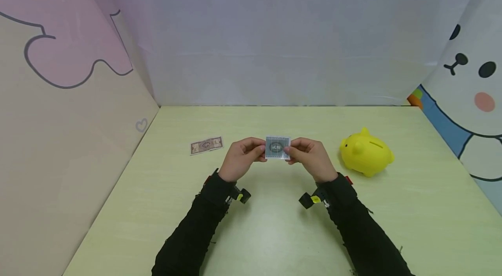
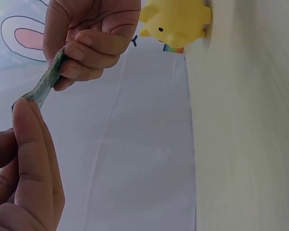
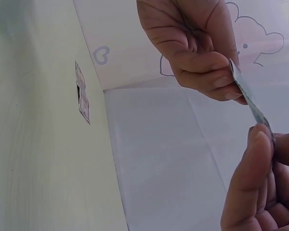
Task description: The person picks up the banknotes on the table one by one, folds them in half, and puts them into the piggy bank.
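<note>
Both hands hold a small grey-green folded banknote [image 1: 276, 146] up over the middle of the table. The left hand [image 1: 244, 158] pinches its left edge between thumb and fingers. At the opposite edge the right hand [image 1: 311, 158] pinches it the same way, thumb on the side facing the head camera. Seen nearly edge-on in the left wrist view, the banknote [image 2: 45, 82] spans between the two sets of fingertips. A yellow piggy bank [image 1: 365, 152], with a slot in its back, stands to the right of the right hand.
On the table [image 1: 251, 232], left of the left hand, lies a brownish banknote [image 1: 206, 145] with a crease across it. A pale curtain [image 1: 274, 41] hangs behind the table's far edge. Cartoon-printed panels [image 1: 70, 115] stand at both sides.
</note>
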{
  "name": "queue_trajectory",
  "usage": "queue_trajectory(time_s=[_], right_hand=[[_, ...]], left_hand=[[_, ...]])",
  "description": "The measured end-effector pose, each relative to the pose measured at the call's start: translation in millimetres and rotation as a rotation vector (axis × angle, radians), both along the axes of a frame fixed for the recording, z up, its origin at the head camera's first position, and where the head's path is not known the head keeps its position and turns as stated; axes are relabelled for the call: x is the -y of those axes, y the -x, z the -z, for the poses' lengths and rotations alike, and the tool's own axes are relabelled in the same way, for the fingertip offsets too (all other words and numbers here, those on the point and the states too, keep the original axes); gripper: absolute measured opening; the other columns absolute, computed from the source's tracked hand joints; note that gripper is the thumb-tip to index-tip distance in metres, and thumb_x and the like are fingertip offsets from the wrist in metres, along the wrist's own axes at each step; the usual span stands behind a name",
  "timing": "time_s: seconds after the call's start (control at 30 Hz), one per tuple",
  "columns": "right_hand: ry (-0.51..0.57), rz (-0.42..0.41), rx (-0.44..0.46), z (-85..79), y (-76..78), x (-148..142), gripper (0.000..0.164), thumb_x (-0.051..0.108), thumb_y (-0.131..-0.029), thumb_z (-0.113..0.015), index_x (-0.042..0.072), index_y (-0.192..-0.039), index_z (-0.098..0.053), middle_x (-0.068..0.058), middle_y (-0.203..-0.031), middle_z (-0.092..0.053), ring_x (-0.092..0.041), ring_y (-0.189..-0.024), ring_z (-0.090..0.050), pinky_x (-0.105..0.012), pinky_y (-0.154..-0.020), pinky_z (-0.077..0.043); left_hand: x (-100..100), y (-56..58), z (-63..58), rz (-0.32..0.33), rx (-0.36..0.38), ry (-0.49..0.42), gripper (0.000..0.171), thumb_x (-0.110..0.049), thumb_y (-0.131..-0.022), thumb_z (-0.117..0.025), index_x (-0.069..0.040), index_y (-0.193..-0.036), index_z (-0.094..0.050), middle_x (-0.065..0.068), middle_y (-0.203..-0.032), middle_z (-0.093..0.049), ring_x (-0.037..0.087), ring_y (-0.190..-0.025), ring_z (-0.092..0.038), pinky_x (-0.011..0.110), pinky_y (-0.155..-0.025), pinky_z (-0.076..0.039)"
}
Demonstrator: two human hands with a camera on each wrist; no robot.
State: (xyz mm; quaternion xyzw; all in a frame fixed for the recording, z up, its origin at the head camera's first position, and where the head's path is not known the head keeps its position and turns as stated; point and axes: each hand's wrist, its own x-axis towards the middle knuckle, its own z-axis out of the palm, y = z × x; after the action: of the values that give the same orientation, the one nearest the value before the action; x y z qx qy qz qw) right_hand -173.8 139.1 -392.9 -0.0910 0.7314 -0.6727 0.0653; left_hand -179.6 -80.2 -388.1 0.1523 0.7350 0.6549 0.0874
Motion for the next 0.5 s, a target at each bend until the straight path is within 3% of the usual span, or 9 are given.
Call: queue_trajectory(time_s=[0.5], right_hand=[[0.004, -0.001, -0.022, -1.3, -3.1, 2.5, 0.025, 0.010, -0.095, -0.064, -0.012, -0.107, -0.063, 0.001, -0.092, -0.070, -0.011, -0.070, -0.065, -0.023, -0.069, -0.059]], left_hand=[[-0.5, -1.6, -0.3, 0.028, 0.032, -0.025, 0.025, -0.004, -0.098, -0.057, 0.006, -0.120, -0.062, 0.024, -0.119, -0.063, 0.012, -0.091, -0.068, 0.026, -0.082, -0.060]])
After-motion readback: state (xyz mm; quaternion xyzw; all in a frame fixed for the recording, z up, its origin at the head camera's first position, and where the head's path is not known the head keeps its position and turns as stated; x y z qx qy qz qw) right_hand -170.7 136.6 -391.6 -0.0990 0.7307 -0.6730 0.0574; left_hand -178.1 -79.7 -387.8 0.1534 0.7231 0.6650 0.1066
